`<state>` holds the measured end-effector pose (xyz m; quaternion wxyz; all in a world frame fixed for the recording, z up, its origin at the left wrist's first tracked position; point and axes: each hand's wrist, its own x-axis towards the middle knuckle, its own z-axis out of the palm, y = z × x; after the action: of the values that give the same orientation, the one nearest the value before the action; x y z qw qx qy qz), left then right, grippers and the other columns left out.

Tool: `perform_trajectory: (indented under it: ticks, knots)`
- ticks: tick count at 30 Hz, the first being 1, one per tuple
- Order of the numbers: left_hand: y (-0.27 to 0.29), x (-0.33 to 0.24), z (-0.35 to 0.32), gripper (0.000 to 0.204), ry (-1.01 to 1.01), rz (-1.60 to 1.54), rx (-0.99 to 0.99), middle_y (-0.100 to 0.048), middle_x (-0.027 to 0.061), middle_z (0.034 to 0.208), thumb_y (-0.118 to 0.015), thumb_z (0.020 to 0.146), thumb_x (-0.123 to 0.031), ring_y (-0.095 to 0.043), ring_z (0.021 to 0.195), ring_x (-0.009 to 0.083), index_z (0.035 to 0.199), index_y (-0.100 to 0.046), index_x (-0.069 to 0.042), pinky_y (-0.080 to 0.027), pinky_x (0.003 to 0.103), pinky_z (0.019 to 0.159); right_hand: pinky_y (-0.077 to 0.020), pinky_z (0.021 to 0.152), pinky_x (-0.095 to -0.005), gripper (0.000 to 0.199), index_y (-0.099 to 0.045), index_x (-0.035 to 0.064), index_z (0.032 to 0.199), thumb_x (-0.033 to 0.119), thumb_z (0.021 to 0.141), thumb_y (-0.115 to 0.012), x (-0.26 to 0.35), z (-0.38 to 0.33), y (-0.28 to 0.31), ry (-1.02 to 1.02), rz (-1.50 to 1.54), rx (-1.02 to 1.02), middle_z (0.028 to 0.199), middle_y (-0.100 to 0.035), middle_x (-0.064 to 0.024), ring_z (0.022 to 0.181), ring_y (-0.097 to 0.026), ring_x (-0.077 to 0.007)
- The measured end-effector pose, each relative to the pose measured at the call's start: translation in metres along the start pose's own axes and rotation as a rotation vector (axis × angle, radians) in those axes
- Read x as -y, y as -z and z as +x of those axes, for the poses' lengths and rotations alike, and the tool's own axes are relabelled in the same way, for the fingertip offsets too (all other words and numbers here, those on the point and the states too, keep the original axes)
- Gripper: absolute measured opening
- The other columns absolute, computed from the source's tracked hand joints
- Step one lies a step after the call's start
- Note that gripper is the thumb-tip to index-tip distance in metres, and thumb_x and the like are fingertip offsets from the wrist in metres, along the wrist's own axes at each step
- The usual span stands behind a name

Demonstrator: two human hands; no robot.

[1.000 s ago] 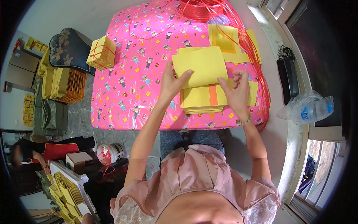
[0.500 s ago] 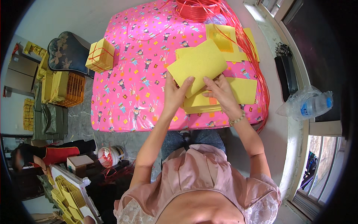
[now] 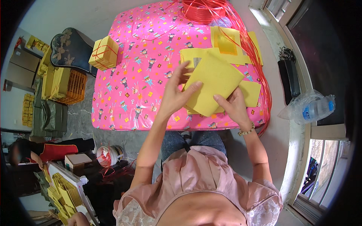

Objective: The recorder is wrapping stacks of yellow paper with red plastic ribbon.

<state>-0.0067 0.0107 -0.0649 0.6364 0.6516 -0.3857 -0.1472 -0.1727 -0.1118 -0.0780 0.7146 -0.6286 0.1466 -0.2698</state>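
A thick stack of yellow paper sheets (image 3: 215, 81) is lifted and tilted above the pink patterned table (image 3: 139, 79). My left hand (image 3: 174, 94) grips its left edge, fingers spread over the top. My right hand (image 3: 233, 105), with a bead bracelet at the wrist, holds its lower right corner. Beneath it more yellow sheets (image 3: 250, 92) lie flat on the table, and another yellow pile (image 3: 226, 43) lies further back.
A tied yellow bundle (image 3: 103, 52) sits at the table's far left corner. Red string (image 3: 203, 9) is heaped at the far edge and trails down the right side. An orange crate (image 3: 73, 86) with yellow stacks stands left; a plastic bottle (image 3: 315, 109) lies right.
The yellow stack has been lifted off the pile and turned at an angle. Both hands have shifted left and nearer with it.
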Motion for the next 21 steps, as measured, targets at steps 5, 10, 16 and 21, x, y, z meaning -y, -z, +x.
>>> perform_trajectory:
  ticks: [5,10,16,21]
  knots:
    - [-0.008,-0.017,-0.003,0.054,0.146,-0.266,0.376,-0.057,0.0116,0.121,-0.065,0.092,-0.014,-0.052,0.114,0.0149,0.137,-0.040,0.003,-0.044,0.032,0.096,-0.0489,0.096,-0.0332,0.050,-0.042,-0.0031,0.131,0.005,0.088,-0.067,-0.002,-0.010,0.007,-0.049,-0.013,0.038,0.123,-0.058,-0.0123,0.112,-0.059,-0.0177]
    - [-0.013,-0.018,-0.012,0.052,0.158,-0.329,0.365,-0.057,0.0116,0.119,-0.061,0.094,-0.012,-0.054,0.112,0.0146,0.137,-0.038,0.005,-0.044,0.031,0.095,-0.0487,0.094,-0.0318,0.048,-0.044,-0.0029,0.130,0.007,0.089,-0.066,-0.004,-0.014,0.013,-0.055,-0.040,0.048,0.122,-0.059,-0.0112,0.111,-0.059,-0.0161]
    - [-0.018,-0.017,-0.018,0.051,0.166,-0.348,0.342,-0.057,0.0119,0.122,-0.059,0.094,-0.010,-0.054,0.112,0.0145,0.137,-0.037,0.005,-0.045,0.030,0.095,-0.0483,0.094,-0.0308,0.046,-0.047,-0.0026,0.129,0.005,0.088,-0.065,-0.001,-0.012,0.017,-0.116,-0.019,0.085,0.121,-0.060,-0.0095,0.110,-0.059,-0.0139]
    - [-0.018,-0.020,-0.018,0.051,0.196,-0.401,0.346,-0.057,0.0119,0.124,-0.059,0.094,-0.009,-0.054,0.114,0.0144,0.138,-0.037,0.005,-0.045,0.029,0.095,-0.0486,0.092,-0.0296,0.045,-0.048,-0.0025,0.129,0.009,0.089,-0.065,-0.001,-0.012,0.018,-0.137,-0.014,0.094,0.120,-0.061,-0.0087,0.107,-0.059,-0.0132]
